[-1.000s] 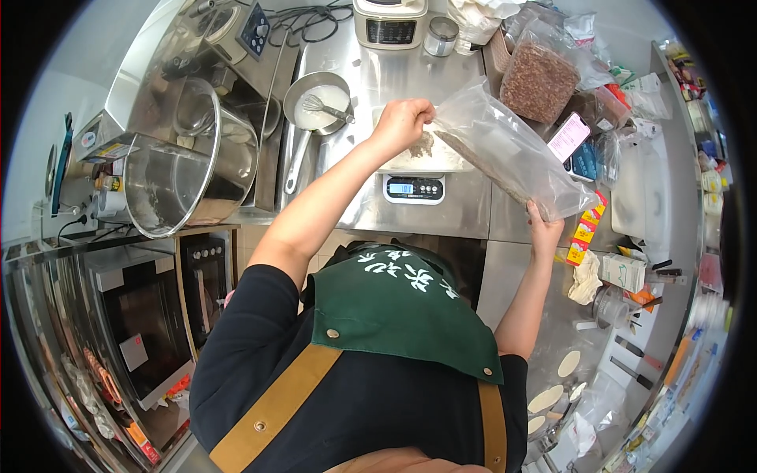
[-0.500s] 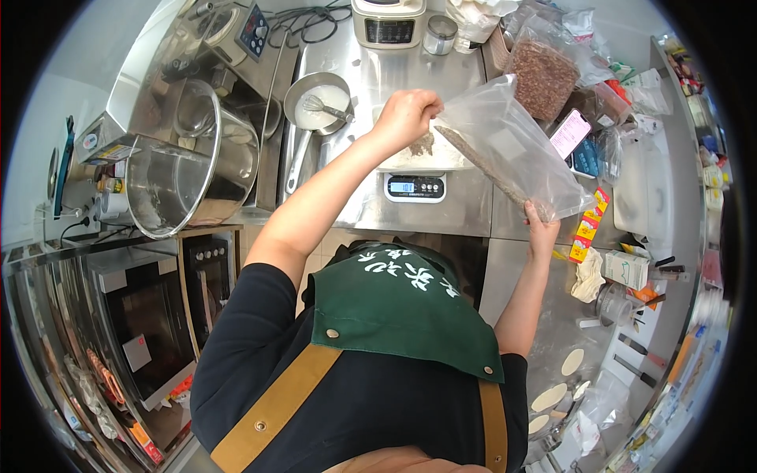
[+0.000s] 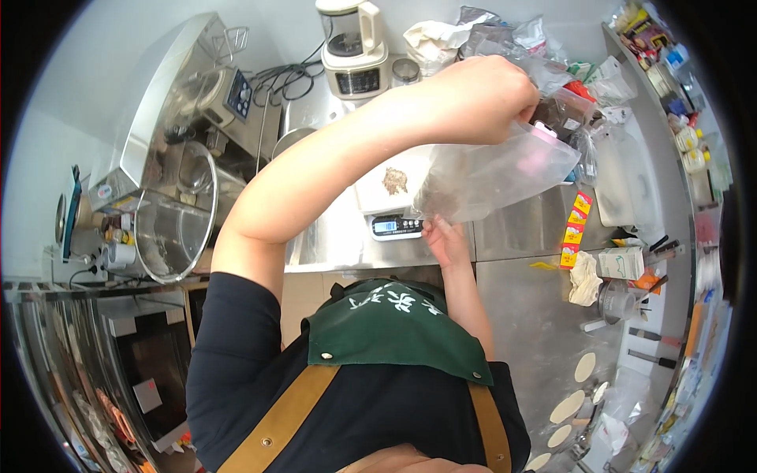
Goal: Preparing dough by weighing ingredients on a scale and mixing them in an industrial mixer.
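Plastic bag: the left hand grips its upper edge, the right hand pinches its lower end. Beside it, brown crumbs lie above the scale.

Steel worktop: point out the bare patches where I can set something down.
The largest visible patch lies on the right counter, bordered by the right forearm, red-and-yellow packets and pale flat ovals. A smaller one lies between the scale and the left arm. The back right corner is crowded with plastic bags.
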### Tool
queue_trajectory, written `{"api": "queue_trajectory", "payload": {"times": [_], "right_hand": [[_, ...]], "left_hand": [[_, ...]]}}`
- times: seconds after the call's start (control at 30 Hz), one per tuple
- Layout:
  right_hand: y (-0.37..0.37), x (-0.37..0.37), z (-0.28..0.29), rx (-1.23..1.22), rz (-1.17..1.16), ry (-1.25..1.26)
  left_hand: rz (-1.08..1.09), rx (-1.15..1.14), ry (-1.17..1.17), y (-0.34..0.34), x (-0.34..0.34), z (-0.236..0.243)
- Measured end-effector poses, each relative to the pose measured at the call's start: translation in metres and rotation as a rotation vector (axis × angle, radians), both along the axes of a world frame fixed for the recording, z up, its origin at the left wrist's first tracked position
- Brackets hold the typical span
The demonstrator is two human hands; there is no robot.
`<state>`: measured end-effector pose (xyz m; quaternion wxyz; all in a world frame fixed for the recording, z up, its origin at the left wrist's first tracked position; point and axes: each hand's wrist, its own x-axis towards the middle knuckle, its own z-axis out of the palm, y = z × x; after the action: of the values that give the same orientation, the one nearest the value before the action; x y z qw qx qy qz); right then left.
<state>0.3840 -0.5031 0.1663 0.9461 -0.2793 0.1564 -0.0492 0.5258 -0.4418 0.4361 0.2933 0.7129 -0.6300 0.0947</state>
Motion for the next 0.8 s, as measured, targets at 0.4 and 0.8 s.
{"api": "queue_trajectory", "payload": {"times": [0.4, 0.8], "right_hand": [[-0.112, -0.050, -0.014, -0.488, -0.342, 0.392], [-0.143, -0.061, -0.050, -0.291, -0.345, 0.401]], "left_hand": [[0.209, -0.052, -0.048, -0.024, 0.069, 0.037], [0.534, -0.221, -0.217, -0.165, 0.207, 0.094]]}}
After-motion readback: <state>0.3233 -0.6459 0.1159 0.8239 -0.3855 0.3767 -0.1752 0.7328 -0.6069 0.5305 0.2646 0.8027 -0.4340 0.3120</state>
